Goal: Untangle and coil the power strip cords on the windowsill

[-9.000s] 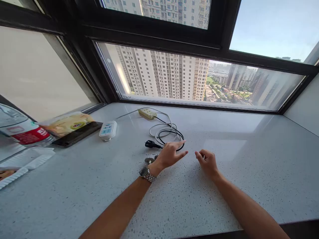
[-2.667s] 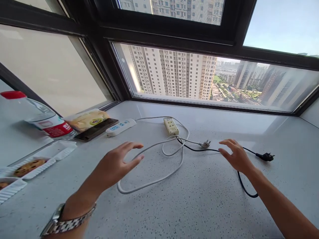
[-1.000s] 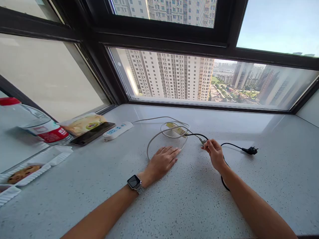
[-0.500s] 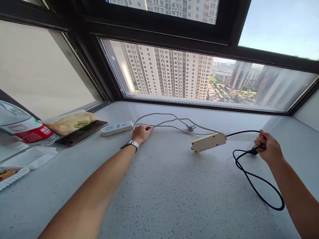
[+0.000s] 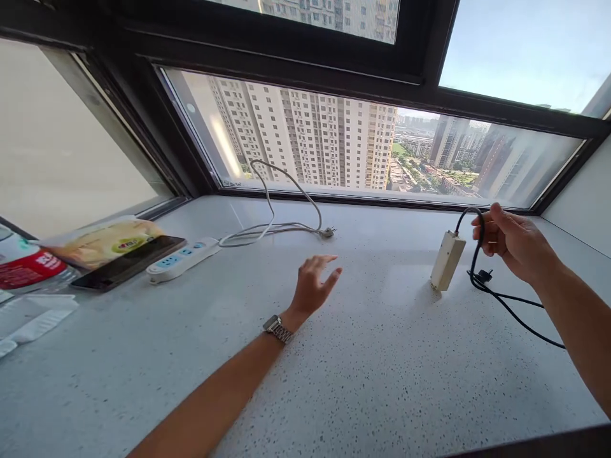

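Note:
My right hand (image 5: 513, 242) is closed round the black cord (image 5: 510, 299) of a cream power strip (image 5: 447, 259), which hangs tilted with its lower end touching the speckled white sill (image 5: 363, 362). The cord's black plug (image 5: 484, 276) dangles below my fingers. My left hand (image 5: 312, 286) hovers open above the sill's middle, holding nothing, a metal watch on its wrist. A white power strip with blue sockets (image 5: 184, 258) lies at the left. Its white cord (image 5: 277, 210) loops up against the window and ends in a plug (image 5: 327, 233) on the sill.
A dark phone (image 5: 126, 266) lies at the left under a yellow snack packet (image 5: 102, 238). A bottle with a red label (image 5: 23, 270) and a white plastic tray (image 5: 33, 318) sit at the far left. Black window frames close the back.
My right hand has lifted the cream strip by its black cord and carried it right. My left hand let go of the white cord and drew back to the middle.

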{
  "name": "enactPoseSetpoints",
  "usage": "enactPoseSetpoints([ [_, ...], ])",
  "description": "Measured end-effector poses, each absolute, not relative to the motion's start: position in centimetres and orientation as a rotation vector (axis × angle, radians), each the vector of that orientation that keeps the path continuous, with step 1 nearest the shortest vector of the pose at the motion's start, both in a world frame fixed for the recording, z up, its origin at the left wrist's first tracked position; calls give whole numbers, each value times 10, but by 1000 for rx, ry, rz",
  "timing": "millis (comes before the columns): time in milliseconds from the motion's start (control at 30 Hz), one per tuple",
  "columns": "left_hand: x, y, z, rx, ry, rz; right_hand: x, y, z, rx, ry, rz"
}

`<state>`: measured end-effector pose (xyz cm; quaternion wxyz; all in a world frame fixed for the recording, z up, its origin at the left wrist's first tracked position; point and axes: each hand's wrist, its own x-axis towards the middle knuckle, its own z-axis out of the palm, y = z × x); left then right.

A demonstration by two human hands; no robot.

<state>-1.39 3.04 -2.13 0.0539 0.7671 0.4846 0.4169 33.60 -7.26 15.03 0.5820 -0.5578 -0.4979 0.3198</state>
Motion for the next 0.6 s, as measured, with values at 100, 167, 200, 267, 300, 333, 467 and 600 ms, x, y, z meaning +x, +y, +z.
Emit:
enactPoseSetpoints([
  [100,4,-11,-21,2453,1306,1180,310,-71,160,-1309,-1423,689],
  [167,-5,-17,-18,2405,1426,1233,319,-69,155,-1320,-1428,406],
  [200,-13,-15,-17,2346,1509,1288,330,-68,147,-1352,-1398,305],
  [267,-30,-8,-14,2187,1656,1434,352,-66,121,-1506,-1351,324],
  [300,-37,-4,-13,2116,1693,1501,360,-65,104,-1631,-1349,430],
  [333,-42,-2,-13,2065,1705,1550,363,-66,86,-1754,-1355,577],
  [467,-38,-5,-16,2089,1677,1470,329,-71,25,-1857,-1544,884],
  [600,-21,-12,-20,2232,1628,1227,266,-62,-4,-1915,-1714,540],
])
